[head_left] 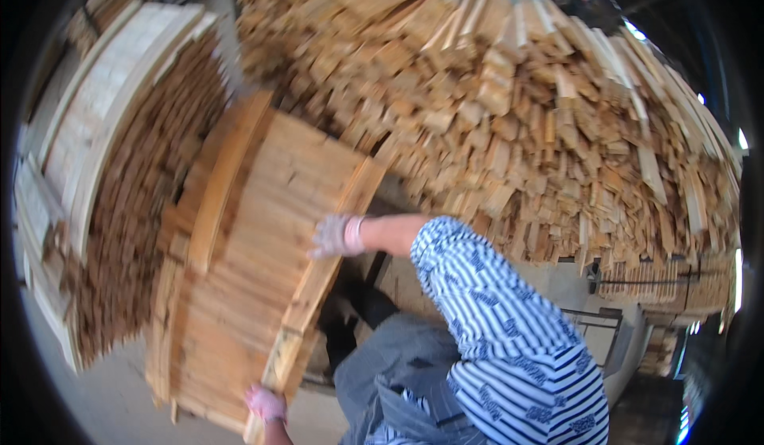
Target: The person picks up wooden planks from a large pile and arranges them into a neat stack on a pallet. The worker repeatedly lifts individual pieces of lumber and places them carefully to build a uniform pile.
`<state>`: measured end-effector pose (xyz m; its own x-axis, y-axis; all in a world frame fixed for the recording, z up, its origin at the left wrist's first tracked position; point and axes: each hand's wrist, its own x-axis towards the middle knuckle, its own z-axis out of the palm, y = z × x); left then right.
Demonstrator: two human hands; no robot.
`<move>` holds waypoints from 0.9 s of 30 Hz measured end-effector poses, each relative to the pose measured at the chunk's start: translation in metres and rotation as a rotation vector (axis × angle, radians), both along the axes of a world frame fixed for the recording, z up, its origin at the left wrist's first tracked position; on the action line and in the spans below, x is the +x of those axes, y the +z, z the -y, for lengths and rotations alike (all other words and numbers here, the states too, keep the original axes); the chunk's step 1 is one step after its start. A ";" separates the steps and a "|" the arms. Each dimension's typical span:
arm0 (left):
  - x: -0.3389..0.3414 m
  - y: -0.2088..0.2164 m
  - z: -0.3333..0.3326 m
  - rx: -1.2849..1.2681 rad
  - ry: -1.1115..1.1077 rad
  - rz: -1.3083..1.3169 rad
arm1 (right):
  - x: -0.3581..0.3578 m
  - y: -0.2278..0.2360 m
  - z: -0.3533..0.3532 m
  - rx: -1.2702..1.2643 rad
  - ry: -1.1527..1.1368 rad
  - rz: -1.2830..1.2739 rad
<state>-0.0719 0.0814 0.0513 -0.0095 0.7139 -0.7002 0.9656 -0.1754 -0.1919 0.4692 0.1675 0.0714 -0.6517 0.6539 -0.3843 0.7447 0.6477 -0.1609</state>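
A broad wooden panel (278,198) of several boards set side by side lies in front of me, with a raised rail (290,318) along its near edge. My right hand (338,236), in a pale knitted glove, rests across that rail, with its fingers stretched over the boards. Lower down, my left hand (267,404) in a pinkish glove grips the rail close to the panel's near corner; its thumb is hidden. A separate wooden strip (231,178) lies across the panel's far side. Motion blur softens both hands.
A huge heap of cut wood pieces (493,103) rises beyond and to the right. At the left stands a tall stack of thin boards (143,174), topped by pale planks (111,87). Bundled wood (637,282) sits at the far right on the grey floor (565,286).
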 end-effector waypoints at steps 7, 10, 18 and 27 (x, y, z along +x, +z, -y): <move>0.010 0.035 -0.002 -0.115 -0.172 -0.013 | -0.008 0.001 -0.009 -0.034 -0.069 0.056; 0.020 0.053 0.000 0.011 -0.324 0.017 | -0.013 -0.011 0.025 0.046 -0.238 0.062; 0.171 0.055 -0.045 0.028 -0.513 0.424 | -0.076 0.144 0.154 -0.197 -1.198 -0.533; 0.303 0.063 -0.064 -0.284 -0.547 0.853 | 0.043 0.301 0.328 0.570 -1.746 -0.408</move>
